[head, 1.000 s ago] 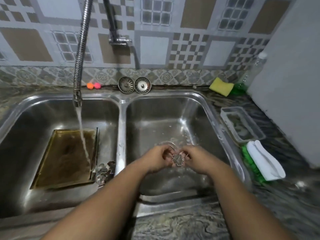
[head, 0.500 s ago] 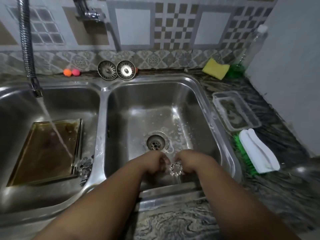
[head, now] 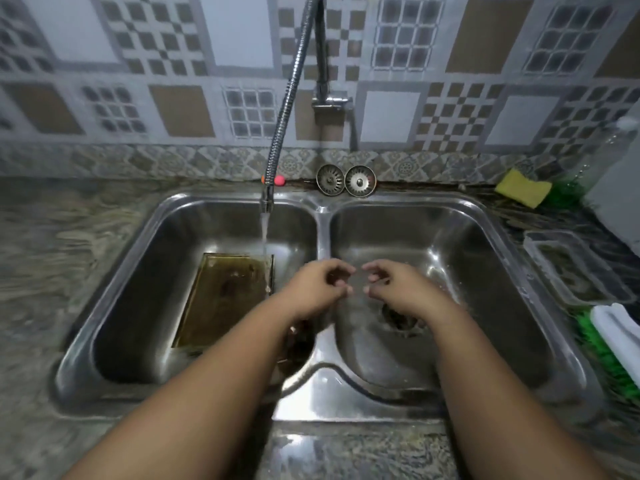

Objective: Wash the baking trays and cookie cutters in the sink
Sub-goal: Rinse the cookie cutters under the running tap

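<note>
Head view: both hands hover over the sink, the left hand above its divider, the right hand above its right basin. They are a little apart with fingers curled toward each other. Blur hides whether they pinch anything. The baking tray lies flat in the sink's left basin, and water from the faucet hose falls at the tray's far right corner. A yellow sponge sits on the counter behind the sink's right corner.
</note>
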